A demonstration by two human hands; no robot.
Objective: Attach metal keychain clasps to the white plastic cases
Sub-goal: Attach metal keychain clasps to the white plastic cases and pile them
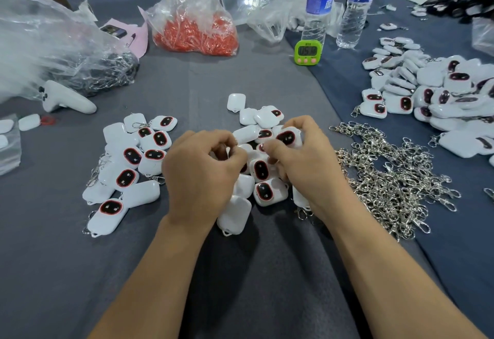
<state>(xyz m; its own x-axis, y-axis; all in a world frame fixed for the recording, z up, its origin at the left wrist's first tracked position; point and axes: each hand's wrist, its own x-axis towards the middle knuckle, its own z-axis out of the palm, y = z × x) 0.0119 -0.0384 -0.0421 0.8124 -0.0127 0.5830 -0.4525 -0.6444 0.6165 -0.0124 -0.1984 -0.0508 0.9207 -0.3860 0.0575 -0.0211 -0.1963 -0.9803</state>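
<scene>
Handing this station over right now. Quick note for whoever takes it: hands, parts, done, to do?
Left hand: fingers curled, pinching a small white loop; can't tell if it also holds a clasp.
Right hand: grips a white case above the middle pile.
Loose clasps: heap right of the hands.
Done: left group of cases, several with clasps showing.
Left: the middle pile, mostly without visible clasps.
</scene>
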